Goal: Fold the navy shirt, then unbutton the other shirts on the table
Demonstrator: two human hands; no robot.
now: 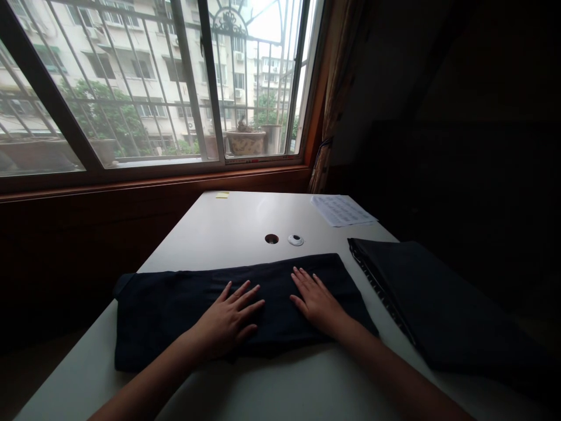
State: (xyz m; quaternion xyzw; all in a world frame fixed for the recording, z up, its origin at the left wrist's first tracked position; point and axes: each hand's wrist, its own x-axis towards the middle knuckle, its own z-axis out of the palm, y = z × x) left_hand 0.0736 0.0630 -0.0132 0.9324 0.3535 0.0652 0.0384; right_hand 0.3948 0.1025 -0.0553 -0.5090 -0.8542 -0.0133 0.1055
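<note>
In the head view, reading the frame as a clock face, the folded dark blue cloth (275,310) lies across the near part of the white table (236,228), between six and seven o'clock, its left end reaching past the table's edge; the left hand (228,318) rests on it just left of six, the right hand (316,301) between five and six; both are open, palms down, fingers spread, gripping nothing. The step in hand looks like pressing or smoothing the cloth flat; the next move would seem to call for light, even pressure outward, or for the fingertips to find an edge before any lifting.

Beyond the cloth, just below the centre, sit a round hole (272,239) and a white disc (295,240); printed sheets (344,211) lie near three, a yellow note (222,195) between nine and ten; a second dark cloth (447,304) lies near four, apart from the first.

Both forearms are cut off at the bottom; the palms are hidden, and the cloth's layers merge in shadow; pale marks along the second cloth's edge could be stitching or a zip, I cannot tell; its far right end sinks into darkness; the print is unreadable.
</note>
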